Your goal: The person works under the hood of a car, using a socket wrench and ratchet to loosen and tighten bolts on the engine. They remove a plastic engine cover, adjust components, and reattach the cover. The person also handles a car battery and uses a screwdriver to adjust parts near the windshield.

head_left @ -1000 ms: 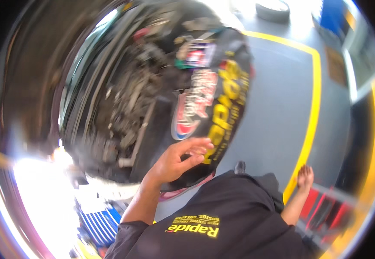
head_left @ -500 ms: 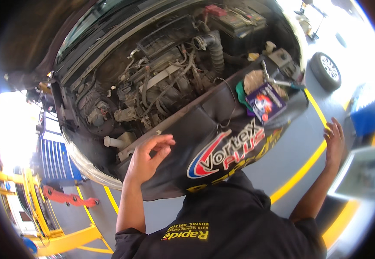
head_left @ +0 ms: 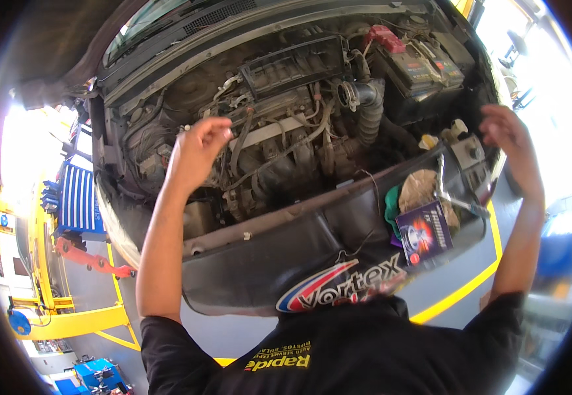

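My left hand (head_left: 195,157) is raised over the left part of the engine (head_left: 279,141), fingers loosely curled, with nothing visible in them. Up at the right, beside the car's front corner, my right hand (head_left: 508,135) has its fingers stretched and slightly blurred; it holds nothing that I can see. Nearest below it are a long-handled metal wrench (head_left: 460,199), a crumpled brown rag (head_left: 419,189), a green cloth (head_left: 392,209) and a purple box (head_left: 424,232). These lie on a black fender cover (head_left: 259,263) draped across the car's front.
A ribbed air hose (head_left: 370,122) and a battery (head_left: 417,69) with a red cover (head_left: 386,39) sit at the engine bay's right. On the floor stand a blue cabinet (head_left: 80,197), a red lift arm (head_left: 95,260) and a yellow lift frame (head_left: 75,322) at left.
Both hands have moved up and forward, the left from the cover's edge to over the engine, the right from beside the car to its front corner. My view has shifted too.
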### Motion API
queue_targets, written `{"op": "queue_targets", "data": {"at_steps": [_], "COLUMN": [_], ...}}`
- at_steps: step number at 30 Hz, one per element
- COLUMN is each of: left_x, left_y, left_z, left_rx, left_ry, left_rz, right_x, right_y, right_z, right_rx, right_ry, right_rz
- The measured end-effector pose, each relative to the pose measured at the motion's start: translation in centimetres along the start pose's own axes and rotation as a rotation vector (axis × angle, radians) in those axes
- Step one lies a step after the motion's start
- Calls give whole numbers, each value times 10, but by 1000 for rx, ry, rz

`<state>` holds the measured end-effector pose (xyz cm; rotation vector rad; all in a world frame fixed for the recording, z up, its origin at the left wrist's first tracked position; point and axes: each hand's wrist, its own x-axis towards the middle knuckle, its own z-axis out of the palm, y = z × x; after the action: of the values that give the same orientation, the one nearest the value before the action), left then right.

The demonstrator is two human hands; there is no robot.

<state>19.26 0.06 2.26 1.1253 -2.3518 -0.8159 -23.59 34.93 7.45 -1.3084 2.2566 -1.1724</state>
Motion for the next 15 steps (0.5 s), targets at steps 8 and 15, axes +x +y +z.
{"op": "queue_targets", "data": {"at_steps": [8,15], "left_x": [157,203], "left_y": [-45,-57], "left_z": [48,62], "left_rx": [587,636], "left_ry": [305,146], "left_rz": [253,158], "right_x": [128,203], "right_y": [-68,-61], "right_z": [110,188], "right_rx": [-358,-627], "right_ry": [-176,-30], "right_rz": [-232,-412]}}
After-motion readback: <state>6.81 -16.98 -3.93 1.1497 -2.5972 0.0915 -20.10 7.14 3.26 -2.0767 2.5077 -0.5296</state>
